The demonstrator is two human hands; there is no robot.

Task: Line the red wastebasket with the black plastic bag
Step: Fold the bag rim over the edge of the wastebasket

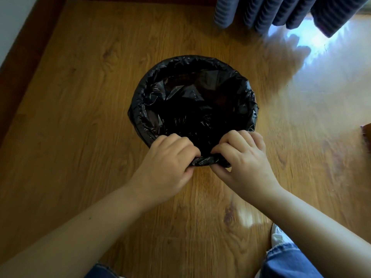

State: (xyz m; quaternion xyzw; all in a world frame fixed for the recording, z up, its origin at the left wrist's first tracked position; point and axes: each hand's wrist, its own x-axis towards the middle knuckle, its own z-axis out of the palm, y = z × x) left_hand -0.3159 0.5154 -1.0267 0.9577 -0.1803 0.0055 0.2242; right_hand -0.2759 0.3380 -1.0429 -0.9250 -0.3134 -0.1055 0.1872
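The black plastic bag hangs inside a round wastebasket on the wooden floor, its edge folded out over the rim all the way round. The bag hides the wastebasket itself, so no red shows. My left hand and my right hand sit side by side at the near rim. Each pinches the rolled bag edge there, and a bunched strip of bag stretches between them.
The wooden floor surrounds the basket. A dark striped curtain hangs at the top right, with bright glare on the floor below it. A wall and skirting run along the left. My jeans and a white shoe show at the bottom right.
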